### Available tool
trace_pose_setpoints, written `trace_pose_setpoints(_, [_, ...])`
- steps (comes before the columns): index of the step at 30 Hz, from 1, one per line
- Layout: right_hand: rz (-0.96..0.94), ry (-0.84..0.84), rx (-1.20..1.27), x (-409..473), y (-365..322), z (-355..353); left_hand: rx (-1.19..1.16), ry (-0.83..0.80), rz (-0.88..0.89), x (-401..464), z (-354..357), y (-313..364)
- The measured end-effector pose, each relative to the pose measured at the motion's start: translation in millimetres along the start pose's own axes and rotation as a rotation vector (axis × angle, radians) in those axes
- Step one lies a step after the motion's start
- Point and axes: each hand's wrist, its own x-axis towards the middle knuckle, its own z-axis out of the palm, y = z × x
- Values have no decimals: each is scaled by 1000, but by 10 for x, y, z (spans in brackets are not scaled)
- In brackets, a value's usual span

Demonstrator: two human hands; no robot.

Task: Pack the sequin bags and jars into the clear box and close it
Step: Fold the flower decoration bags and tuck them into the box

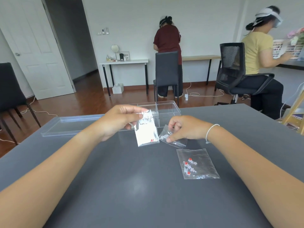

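My left hand (118, 120) pinches the top of a small plastic sequin bag (146, 134) that hangs upright above the grey table (115, 178); the bag looks white with a few red pieces near its bottom. My right hand (184, 129) grips a second clear sequin bag (176, 142) with pale sequins, low over the table. A third clear bag (197, 163) with white and red sequins lies flat nearer to me on the right. The clear box (166, 111) stands open behind both hands at the table's far edge. Its clear lid (72, 124) lies flat to the left. Something small and round shows inside the box, partly hidden.
Two people work at desks by the far wall, one standing, one seated on a black office chair (233, 68). A black chair (166, 74) stands just beyond the table, another chair (9, 96) at the far left. A wooden frame (294, 112) sits at the table's right edge.
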Motion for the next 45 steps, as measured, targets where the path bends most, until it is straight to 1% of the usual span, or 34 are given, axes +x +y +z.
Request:
trace_pose_setpoints(4, [18, -10, 20, -6, 31, -25, 1, 27, 36, 207, -3, 167])
trace_pose_setpoints(10, [52, -7, 38, -40, 77, -143, 3, 107, 39, 520, -2, 350])
trace_pose_setpoints(17, [79, -23, 71, -63, 124, -224, 51, 232, 44, 817, 76, 487])
trace_pose_setpoints(24, [65, 90, 149, -103, 163, -351, 93, 289, 44, 1007, 290, 387])
trace_pose_setpoints(29, [81, 192, 272, -97, 191, -400, 93, 320, 85, 1131, 351, 361])
trace_pose_setpoints(32, [97, 274, 275, -72, 229, -425, 89, 322, 85, 1196, 358, 351])
trace_pose_setpoints(35, [103, 309, 307, -62, 233, -435, 72, 317, 95, 1236, 371, 349])
trace_pose_setpoints(39, [112, 316, 332, -73, 217, -430, 14, 320, 108, 1261, 380, 361])
trace_pose_setpoints(45, [133, 279, 360, -100, 180, -421, 151, 221, 59, 1259, 439, 150])
